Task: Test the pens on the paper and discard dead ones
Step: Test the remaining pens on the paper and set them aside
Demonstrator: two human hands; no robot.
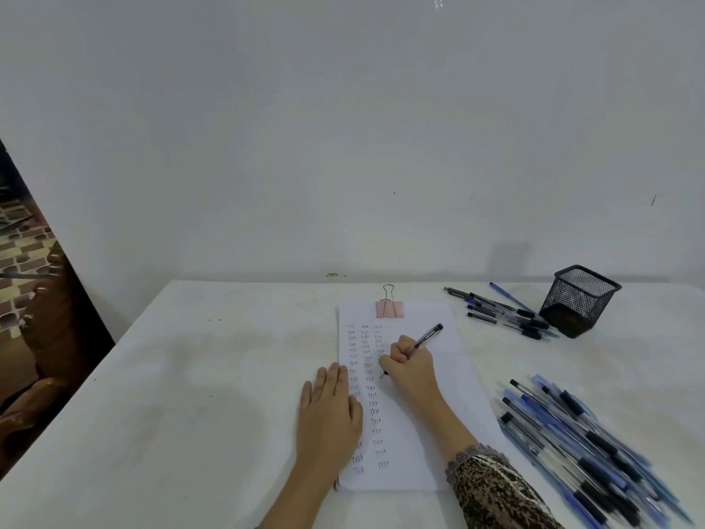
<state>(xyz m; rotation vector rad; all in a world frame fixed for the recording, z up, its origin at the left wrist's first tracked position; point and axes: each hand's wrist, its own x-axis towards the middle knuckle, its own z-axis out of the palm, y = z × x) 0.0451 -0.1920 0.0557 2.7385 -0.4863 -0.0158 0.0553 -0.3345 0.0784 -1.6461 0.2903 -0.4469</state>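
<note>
While the right hand (410, 366) is curled into a writing grip around a pen (417, 345), the pen's tip touches the paper (427, 425) just left of the knuckles, beside the third column of handwritten "Test" words. Its dark cap end slants up and to the right, clear of the fingers. The left hand (330, 408) lies open and flat, palm down, fingers together, pressing the left edge of the sheet and covering part of the first column of writing. A pink binder clip (389, 308) grips the top edge of the paper, beyond both hands. To the right of the writing arm, whose patterned sleeve (492, 486) reaches the wrist, a large heap of pens (583, 452) lies on the white table (190, 376), near the sheet but apart from it. Farther back on the right, a smaller group of pens (507, 313) lies just beside a tilted black mesh pen holder (580, 299).
</note>
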